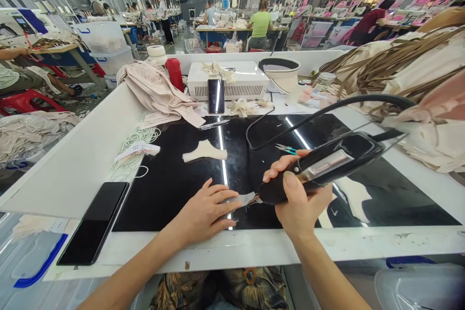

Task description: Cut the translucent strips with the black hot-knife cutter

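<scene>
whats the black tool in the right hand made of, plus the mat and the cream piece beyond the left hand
Black tool: likely hard plastic, glossy, with highlights; its silvery strip shines like metal.
Mat: smooth, glossy, with bright reflected streaks; plastic or rubber, hard to say.
Cream piece: matte, soft-looking, without glare; perhaps fabric or foam.
</scene>
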Demonstrator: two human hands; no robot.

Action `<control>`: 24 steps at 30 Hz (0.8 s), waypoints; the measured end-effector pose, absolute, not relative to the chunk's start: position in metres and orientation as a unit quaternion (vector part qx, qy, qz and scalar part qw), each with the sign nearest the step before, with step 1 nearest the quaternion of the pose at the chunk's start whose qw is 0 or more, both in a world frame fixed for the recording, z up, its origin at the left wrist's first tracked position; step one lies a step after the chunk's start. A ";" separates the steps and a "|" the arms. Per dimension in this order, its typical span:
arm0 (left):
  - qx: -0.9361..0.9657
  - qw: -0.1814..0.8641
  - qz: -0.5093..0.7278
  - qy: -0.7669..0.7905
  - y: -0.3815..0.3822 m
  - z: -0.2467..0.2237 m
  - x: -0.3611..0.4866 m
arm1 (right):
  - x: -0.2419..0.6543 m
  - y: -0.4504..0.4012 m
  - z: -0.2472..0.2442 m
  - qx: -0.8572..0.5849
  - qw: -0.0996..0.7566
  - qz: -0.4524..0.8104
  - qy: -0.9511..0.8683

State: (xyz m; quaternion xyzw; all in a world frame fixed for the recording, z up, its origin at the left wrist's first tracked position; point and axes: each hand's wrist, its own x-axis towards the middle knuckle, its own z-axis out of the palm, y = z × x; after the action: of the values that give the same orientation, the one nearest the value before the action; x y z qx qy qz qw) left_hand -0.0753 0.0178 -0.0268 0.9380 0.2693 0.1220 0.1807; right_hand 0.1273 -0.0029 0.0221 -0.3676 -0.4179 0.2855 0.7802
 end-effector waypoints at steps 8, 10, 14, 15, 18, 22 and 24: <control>0.934 0.201 0.108 0.276 0.018 -0.025 -0.075 | 0.113 -0.003 0.019 -0.342 0.777 0.316 -0.424; 0.934 0.200 0.108 0.276 0.018 -0.025 -0.075 | 0.112 -0.003 0.017 -0.334 0.774 0.327 -0.428; 0.935 0.194 0.112 0.274 0.018 -0.025 -0.075 | 0.110 -0.003 0.014 -0.343 0.764 0.326 -0.439; 0.936 0.192 0.113 0.274 0.018 -0.025 -0.075 | 0.110 -0.003 0.014 -0.349 0.762 0.321 -0.441; 0.936 0.187 0.117 0.274 0.018 -0.025 -0.075 | 0.110 -0.004 0.015 -0.358 0.757 0.316 -0.446; 0.936 0.185 0.123 0.273 0.018 -0.027 -0.075 | 0.117 -0.002 0.019 -0.361 0.761 0.310 -0.441; 0.937 0.184 0.126 0.270 0.018 -0.028 -0.076 | 0.125 0.000 0.021 -0.364 0.775 0.286 -0.431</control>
State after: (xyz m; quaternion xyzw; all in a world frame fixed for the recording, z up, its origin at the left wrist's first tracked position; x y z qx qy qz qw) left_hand -0.0756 0.0179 -0.0277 0.9368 0.2701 0.1257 0.1837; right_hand 0.1250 0.0002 0.0208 -0.3639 -0.4314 0.2855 0.7746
